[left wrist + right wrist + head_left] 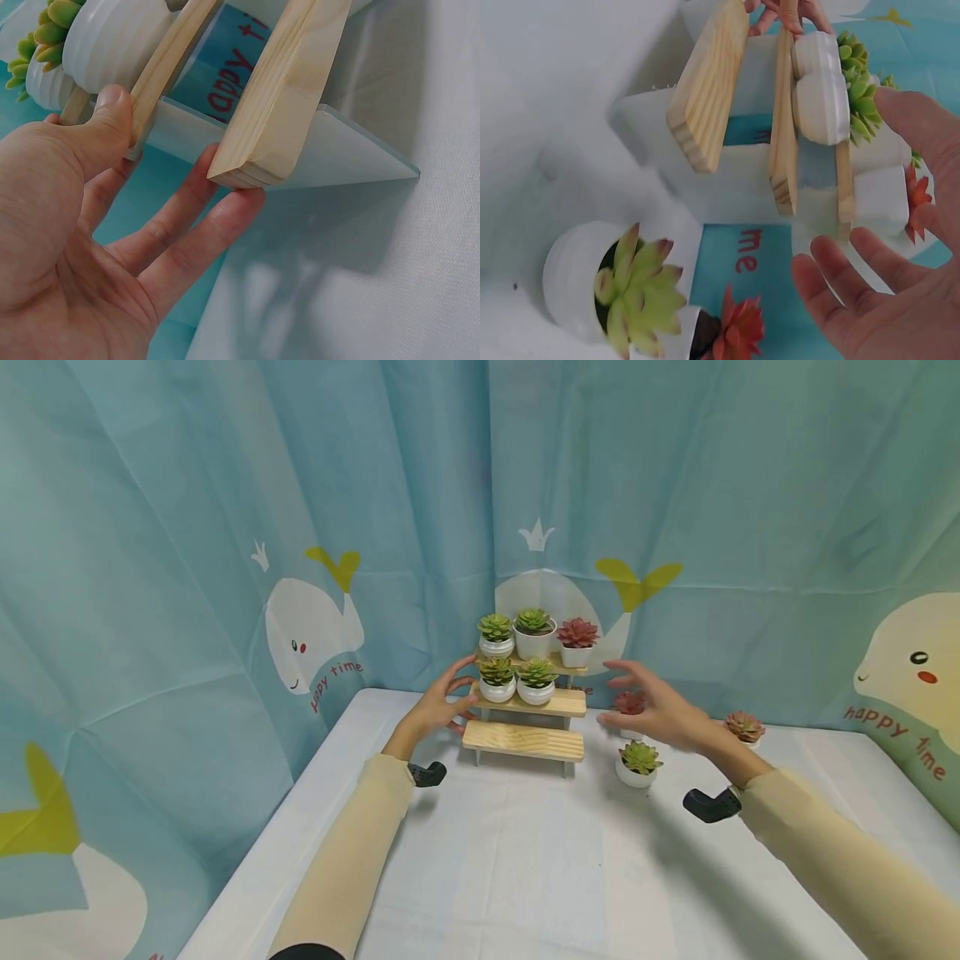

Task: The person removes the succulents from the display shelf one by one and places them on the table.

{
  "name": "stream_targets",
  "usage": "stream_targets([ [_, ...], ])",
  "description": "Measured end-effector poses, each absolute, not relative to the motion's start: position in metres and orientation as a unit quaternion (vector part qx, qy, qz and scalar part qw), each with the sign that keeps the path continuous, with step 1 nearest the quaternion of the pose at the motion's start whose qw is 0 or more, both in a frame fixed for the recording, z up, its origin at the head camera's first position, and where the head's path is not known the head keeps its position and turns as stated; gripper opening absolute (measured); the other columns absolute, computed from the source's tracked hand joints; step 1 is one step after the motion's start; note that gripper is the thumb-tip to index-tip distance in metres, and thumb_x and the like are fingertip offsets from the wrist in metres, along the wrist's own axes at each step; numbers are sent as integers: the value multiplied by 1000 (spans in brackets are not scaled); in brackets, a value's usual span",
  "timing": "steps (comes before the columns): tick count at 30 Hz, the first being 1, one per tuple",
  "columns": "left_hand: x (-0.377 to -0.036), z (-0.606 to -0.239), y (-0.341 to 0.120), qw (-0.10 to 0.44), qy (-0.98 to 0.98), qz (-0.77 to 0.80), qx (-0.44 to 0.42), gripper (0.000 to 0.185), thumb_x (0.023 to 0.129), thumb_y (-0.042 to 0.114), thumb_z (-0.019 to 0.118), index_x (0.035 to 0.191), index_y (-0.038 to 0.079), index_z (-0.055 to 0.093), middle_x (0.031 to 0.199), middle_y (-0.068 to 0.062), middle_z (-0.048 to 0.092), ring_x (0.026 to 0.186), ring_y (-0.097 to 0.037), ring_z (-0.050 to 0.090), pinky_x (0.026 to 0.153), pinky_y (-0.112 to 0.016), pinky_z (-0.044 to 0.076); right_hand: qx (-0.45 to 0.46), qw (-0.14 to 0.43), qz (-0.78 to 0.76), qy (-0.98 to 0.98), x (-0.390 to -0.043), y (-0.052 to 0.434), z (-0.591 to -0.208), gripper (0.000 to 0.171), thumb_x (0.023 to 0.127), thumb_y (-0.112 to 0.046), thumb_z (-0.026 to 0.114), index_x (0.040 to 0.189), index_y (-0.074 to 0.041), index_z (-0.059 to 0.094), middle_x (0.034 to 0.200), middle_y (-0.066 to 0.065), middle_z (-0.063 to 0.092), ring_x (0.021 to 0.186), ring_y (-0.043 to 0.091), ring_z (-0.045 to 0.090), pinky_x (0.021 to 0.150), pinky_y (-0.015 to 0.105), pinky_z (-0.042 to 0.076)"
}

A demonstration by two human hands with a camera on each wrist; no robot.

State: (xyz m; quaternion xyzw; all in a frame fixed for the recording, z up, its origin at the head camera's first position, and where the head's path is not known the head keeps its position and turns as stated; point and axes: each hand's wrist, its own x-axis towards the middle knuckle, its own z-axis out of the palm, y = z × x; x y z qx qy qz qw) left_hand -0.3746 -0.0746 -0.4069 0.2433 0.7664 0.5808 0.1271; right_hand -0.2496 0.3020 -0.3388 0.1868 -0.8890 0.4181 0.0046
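- Toward the back of the white-covered tabletop (540, 860), a three-tier stand of pale wooden planks on whitish side panels (522, 741) faces you.
- At its left end, your left grip (435, 706) is spread, its fingertips touching the plank ends.
- Just beside its right end, your right grip (660, 706) is unclosed and holds nothing, fingers apart.
- Along the top tier, left to right: a green succulent in a round white pot (496, 635), a green succulent in a larger white pot (533, 635) and a red succulent in a squarish white pot (577, 643).
- On the middle tier, two green succulents in ribbed white pots (497, 680) sit side by side.
- Below your right grip, a green succulent in a white bowl-like pot (637, 764) stands near a partly hidden red succulent (628, 702).
- Farther right, another red succulent (744, 727) stands partly behind your forearm.
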Motion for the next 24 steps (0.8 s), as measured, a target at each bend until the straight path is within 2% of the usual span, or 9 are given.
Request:
stream_targets([
  [9, -373, -406, -75, 121, 769, 580, 242, 76, 103, 21, 65, 163, 40, 23, 164, -14, 33, 95, -48, 70, 72, -59, 61, 189, 0, 428, -884, -262, 282, -340, 85, 95, -26, 78, 162, -15, 27, 150, 28, 46, 128, 48, 55, 102, 60, 50],
  [19, -375, -407, -75, 122, 767, 580, 244, 76, 103, 22, 65, 163, 40, 23, 165, -16, 30, 98, -48, 70, 71, -56, 62, 197, -3, 441, -875, -274, 266, -346, 86, 95, -26, 78, 162, -14, 26, 148, 29, 46, 125, 48, 57, 98, 60, 52],
  [24, -376, -408, -75, 118, 771, 575, 246, 76, 104, 21, 64, 164, 39, 22, 165, -17, 29, 100, -46, 70, 71, -56, 62, 195, 13, 438, -877, -282, 260, -352, 84, 95, -28, 79, 161, -14, 28, 148, 27, 48, 122, 46, 59, 95, 59, 54],
])
